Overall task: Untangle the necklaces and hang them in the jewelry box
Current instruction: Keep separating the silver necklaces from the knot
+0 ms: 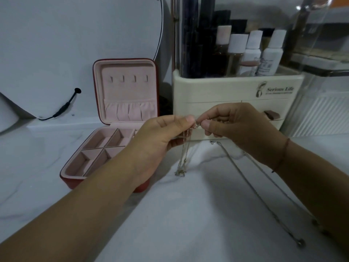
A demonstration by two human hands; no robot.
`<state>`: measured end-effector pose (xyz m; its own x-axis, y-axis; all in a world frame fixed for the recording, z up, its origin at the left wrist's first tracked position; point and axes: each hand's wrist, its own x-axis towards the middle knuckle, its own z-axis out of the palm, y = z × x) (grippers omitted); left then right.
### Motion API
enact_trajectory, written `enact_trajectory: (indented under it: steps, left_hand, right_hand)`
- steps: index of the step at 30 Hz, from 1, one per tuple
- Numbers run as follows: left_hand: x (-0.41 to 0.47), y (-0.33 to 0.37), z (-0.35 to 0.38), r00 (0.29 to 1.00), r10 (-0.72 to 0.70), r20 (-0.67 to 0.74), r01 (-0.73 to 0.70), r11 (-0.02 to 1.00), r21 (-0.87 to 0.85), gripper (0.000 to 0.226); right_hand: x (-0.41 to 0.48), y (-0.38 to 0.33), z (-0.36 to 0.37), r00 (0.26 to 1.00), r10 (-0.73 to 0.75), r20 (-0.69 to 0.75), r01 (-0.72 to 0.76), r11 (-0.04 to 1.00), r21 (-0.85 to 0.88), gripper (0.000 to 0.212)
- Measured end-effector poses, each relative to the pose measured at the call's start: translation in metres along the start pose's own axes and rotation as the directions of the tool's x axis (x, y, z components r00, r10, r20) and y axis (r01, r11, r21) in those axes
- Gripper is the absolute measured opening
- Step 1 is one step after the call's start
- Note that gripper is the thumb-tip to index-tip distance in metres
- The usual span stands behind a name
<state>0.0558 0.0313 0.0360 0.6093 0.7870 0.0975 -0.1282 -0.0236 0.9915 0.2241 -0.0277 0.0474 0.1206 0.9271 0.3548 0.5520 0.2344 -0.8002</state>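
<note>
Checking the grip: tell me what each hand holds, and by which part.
The left hand and right hand both pinch the necklaces at their upper ends, between thumb and fingertips; the rest hangs below.

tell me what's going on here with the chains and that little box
A person is working on tangled necklaces, pinching the fine chains between the fingers of the left hand and the right hand, held close together above the white table. One bundle hangs from the pinch; a longer chain trails from the right hand across the table. The jewelry box stands open to the left, and its four hooks are bare, so nothing is hung yet.
</note>
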Motion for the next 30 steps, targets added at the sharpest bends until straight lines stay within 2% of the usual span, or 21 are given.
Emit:
enact_trajectory:
  steps: [2,4,8,12,14,19,22,26,30]
  left_hand:
    - [-0.001,-0.001,-0.002,1.0,-0.008,0.016,0.008,1.0,0.004,0.027]
    - [0.0,-0.002,-0.003,1.0,-0.024,0.011,0.024,0.999,0.036,0.031]
    - [0.001,-0.006,-0.003,0.999,-0.032,-0.024,0.034,0.992,0.119,0.031]
    - [0.005,-0.007,-0.004,0.997,-0.045,-0.055,0.05,0.995,0.089,0.018]
    - [0.008,-0.006,-0.004,0.995,-0.073,-0.07,0.072,0.997,-0.016,0.014]
    - [0.009,0.009,-0.017,0.996,-0.076,-0.039,0.054,0.916,-0.397,0.008]
    - [0.01,0.019,-0.028,0.995,-0.065,-0.069,0.019,0.847,-0.532,0.013]
    - [0.012,0.025,-0.037,0.991,-0.044,-0.123,-0.037,0.812,-0.582,0.012]
    - [0.012,0.025,-0.037,0.989,-0.051,-0.14,-0.028,0.858,-0.514,0.011]
  right_hand:
    - [0.001,0.0,-0.002,0.999,0.04,0.018,-0.04,0.999,0.035,0.01]
    - [0.001,0.001,-0.004,0.993,0.082,0.081,-0.096,0.978,0.183,0.015]
    - [0.001,0.001,-0.006,0.969,0.104,0.222,-0.21,0.819,0.534,0.021]
    - [0.003,0.002,-0.006,0.956,0.1,0.274,-0.268,0.675,0.687,0.017]
    - [0.005,0.003,-0.008,0.954,0.105,0.28,-0.281,0.635,0.72,0.018]
    - [0.007,0.009,-0.012,0.964,0.158,0.214,-0.26,0.734,0.627,0.018]
    - [0.007,0.01,-0.011,0.967,0.227,0.119,-0.256,0.82,0.512,0.018]
    - [0.006,0.006,-0.01,0.972,0.235,-0.013,-0.221,0.927,0.303,0.017]
    - [0.006,0.005,-0.011,0.971,0.224,-0.08,-0.206,0.959,0.194,0.019]
